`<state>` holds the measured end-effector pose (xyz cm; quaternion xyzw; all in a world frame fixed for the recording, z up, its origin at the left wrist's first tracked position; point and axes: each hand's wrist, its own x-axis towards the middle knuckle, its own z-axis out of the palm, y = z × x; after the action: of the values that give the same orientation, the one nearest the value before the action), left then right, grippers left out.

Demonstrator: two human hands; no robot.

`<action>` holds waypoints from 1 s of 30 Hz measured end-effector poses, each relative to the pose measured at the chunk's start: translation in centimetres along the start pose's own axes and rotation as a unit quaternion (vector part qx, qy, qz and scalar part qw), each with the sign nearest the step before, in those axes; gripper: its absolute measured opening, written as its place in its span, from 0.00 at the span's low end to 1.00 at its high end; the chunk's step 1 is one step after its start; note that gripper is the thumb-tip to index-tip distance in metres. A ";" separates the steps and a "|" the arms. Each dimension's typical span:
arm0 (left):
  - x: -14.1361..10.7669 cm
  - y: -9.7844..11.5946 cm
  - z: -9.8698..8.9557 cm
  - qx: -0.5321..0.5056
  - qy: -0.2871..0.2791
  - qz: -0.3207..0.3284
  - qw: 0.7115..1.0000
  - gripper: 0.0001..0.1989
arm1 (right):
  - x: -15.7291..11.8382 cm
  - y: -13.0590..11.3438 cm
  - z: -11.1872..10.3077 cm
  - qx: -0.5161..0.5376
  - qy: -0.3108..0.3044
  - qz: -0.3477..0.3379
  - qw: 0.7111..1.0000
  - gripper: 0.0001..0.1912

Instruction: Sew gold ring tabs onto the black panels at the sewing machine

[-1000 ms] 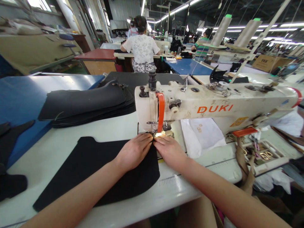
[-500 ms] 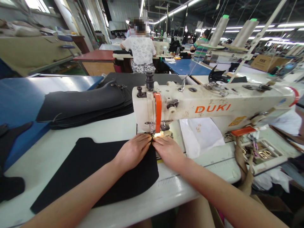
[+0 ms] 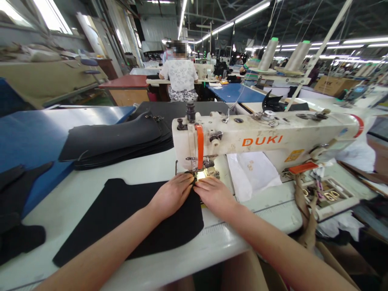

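Observation:
A black fabric panel (image 3: pixel 133 210) lies flat on the sewing machine's pale table, its right end reaching the needle area. My left hand (image 3: pixel 172 193) rests on the panel just left of the presser foot, with its fingers closed together and pinching the edge. My right hand (image 3: pixel 214 194) is closed on the panel's right edge, its fingertips almost meeting those of the left. Right above both hands stands the head of the white sewing machine (image 3: pixel 224 141), with an orange guard (image 3: pixel 200 146) and a lit lamp by the needle. My fingers hide the stitching spot.
Stacked black panels (image 3: pixel 118 137) lie behind on the left, and more dark pieces (image 3: pixel 21 218) at the far left. White cloth (image 3: pixel 253 173) sits under the machine arm. A parts tray (image 3: pixel 333 198) holds metal rings at right. A person in a patterned shirt (image 3: pixel 181 74) sits ahead.
The camera view has shifted slightly, so the machine and table appear a little lower. Both hands keep their place at the needle on the black panel.

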<state>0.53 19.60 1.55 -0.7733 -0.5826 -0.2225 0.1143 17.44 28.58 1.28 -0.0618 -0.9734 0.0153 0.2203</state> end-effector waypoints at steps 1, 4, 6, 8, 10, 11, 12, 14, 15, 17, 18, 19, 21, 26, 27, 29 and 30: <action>-0.1 0.1 0.0 0.000 -0.001 -0.003 1.000 0.14 | 0.0 0.0 -0.1 0.004 0.000 -0.005 1.000 0.06; -0.3 0.2 0.0 0.007 0.004 -0.014 1.000 0.15 | 0.0 -0.1 -0.3 0.014 -0.003 -0.006 1.000 0.06; -0.3 0.3 0.0 0.013 0.006 -0.014 1.000 0.15 | 0.0 -0.1 -0.3 0.019 -0.005 -0.004 1.000 0.07; -0.3 0.3 0.0 0.020 0.008 -0.009 1.000 0.16 | 0.0 0.0 -0.3 0.025 -0.008 -0.001 1.000 0.07; -0.2 0.3 0.0 0.024 0.006 -0.008 1.000 0.16 | 0.0 0.0 -0.3 0.033 -0.012 -0.001 0.999 0.07; -0.2 0.3 0.0 0.026 0.005 -0.008 1.000 0.16 | 0.0 0.0 -0.2 0.037 -0.016 -0.001 0.999 0.07; -0.1 0.2 0.0 0.027 0.004 -0.007 1.000 0.16 | 0.1 0.0 -0.3 0.040 -0.020 -0.001 0.999 0.07; -0.1 0.2 0.0 0.030 0.007 -0.002 1.000 0.17 | 0.2 0.1 -0.3 0.043 -0.030 -0.001 0.999 0.07; -0.1 0.1 0.0 0.031 0.009 0.001 0.999 0.17 | 0.2 0.1 -0.3 0.043 -0.035 -0.001 0.998 0.06; -0.2 0.0 0.0 0.029 0.012 0.006 1.000 0.17 | 0.3 0.1 -0.3 0.042 -0.041 -0.003 0.998 0.06; -0.2 -0.1 0.0 0.026 0.011 0.008 1.000 0.17 | 0.4 0.1 -0.3 0.042 -0.042 -0.003 0.998 0.05; -0.2 -0.2 0.1 0.024 0.011 0.009 1.000 0.17 | 0.4 0.2 -0.2 0.041 -0.043 -0.002 0.998 0.05; -0.2 -0.5 0.1 0.020 0.010 0.010 1.000 0.17 | 0.4 0.3 0.0 0.041 -0.041 -0.001 0.998 0.05; 0.2 -0.8 0.3 0.023 0.010 0.008 1.000 0.19 | 0.7 0.5 0.2 0.038 -0.042 0.005 0.998 0.06; 0.2 -0.9 0.3 0.020 0.010 0.003 1.000 0.19 | 0.7 0.5 0.2 0.038 -0.042 0.005 0.998 0.05; 0.3 -0.9 0.2 0.009 0.010 -0.007 1.000 0.18 | 0.9 0.5 0.2 0.038 -0.044 0.005 0.998 0.05; 0.4 -0.9 0.2 0.004 0.010 -0.012 1.000 0.18 | 0.9 0.5 0.2 0.036 -0.045 0.007 0.998 0.05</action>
<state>-0.16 20.25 1.48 -0.7634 -0.5916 -0.2296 0.1202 16.63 29.20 1.48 -0.0600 -0.9807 0.0551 0.1779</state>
